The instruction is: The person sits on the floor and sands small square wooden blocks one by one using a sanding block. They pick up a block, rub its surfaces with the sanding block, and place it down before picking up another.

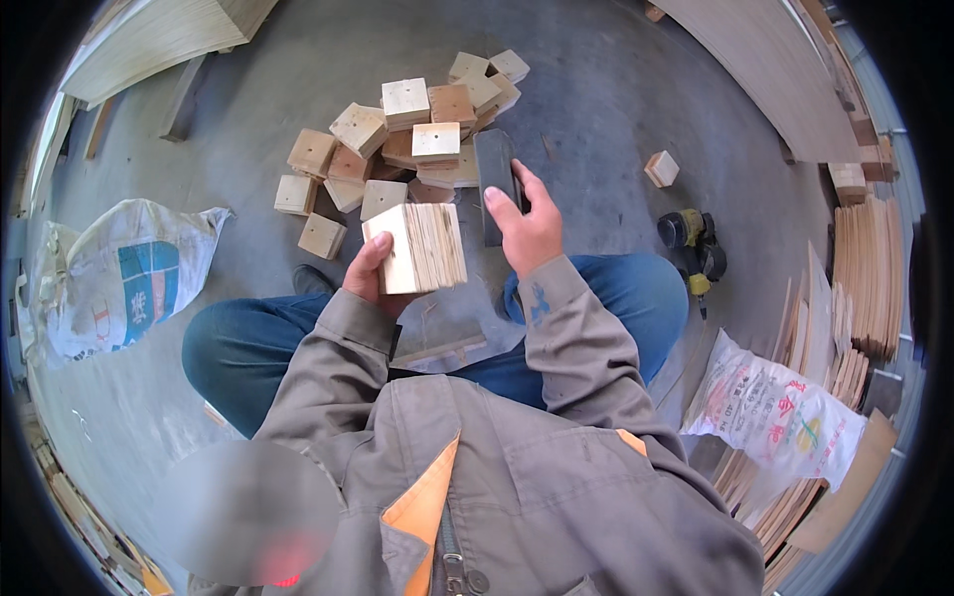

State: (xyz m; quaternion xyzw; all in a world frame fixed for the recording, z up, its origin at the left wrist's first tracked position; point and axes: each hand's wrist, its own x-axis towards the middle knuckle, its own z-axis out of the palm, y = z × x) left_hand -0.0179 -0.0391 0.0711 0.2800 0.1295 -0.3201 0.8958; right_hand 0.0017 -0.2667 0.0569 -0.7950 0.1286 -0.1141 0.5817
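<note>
My left hand [367, 270] is closed around a square layered plywood block [437, 250], thumb on its pale face and the striped ply edges facing right. My right hand [534, 226] grips a dark grey, oblong flat block [492, 164], which looks like a sanding block. It is held upright, just right of the plywood and apart from it. Ahead of both hands, a loose pile of similar wooden blocks [405, 103] lies on the concrete floor, many with a small dark hole in the face. Between my legs is a flat board [440, 350], partly hidden by my left sleeve.
A yellow and black cordless drill [693, 243] lies right of my knee, with a single wooden block [661, 169] beyond it. White woven sacks lie at left [89, 288] and lower right [775, 407]. Stacked wood strips [868, 273] line the right side; large panels [159, 40] stand far left.
</note>
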